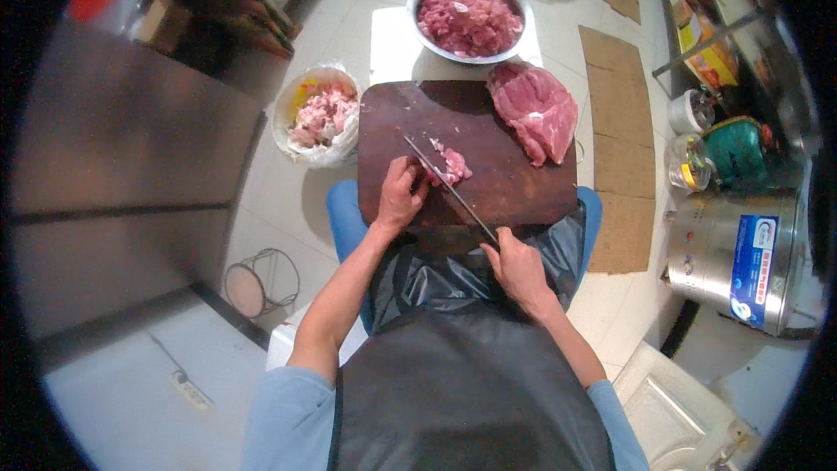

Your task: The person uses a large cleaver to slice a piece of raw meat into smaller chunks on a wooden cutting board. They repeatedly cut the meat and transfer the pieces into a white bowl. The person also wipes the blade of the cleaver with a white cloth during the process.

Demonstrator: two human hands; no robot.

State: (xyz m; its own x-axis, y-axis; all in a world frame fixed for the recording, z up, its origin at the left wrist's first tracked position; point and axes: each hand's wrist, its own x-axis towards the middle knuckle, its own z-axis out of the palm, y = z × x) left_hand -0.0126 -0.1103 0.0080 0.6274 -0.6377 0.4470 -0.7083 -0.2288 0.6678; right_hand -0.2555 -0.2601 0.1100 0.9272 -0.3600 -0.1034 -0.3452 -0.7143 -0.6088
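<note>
A dark brown cutting board lies in front of me, over my knees. My right hand is closed round the handle of a long knife, its blade slanting away to the left. Just left of the blade, my left hand has its fingers curled against a small piece of raw meat, mostly hidden by the fingers and blade. Cut bits of meat lie on the blade's far side. A large slab of raw meat rests at the board's far right corner.
Beyond the board, a metal bowl heaped with cut meat stands on a white surface. At left is a plastic-lined bucket of pale trimmings. A round-topped wire stool is lower left. Cardboard, shelves and a steel appliance line the right.
</note>
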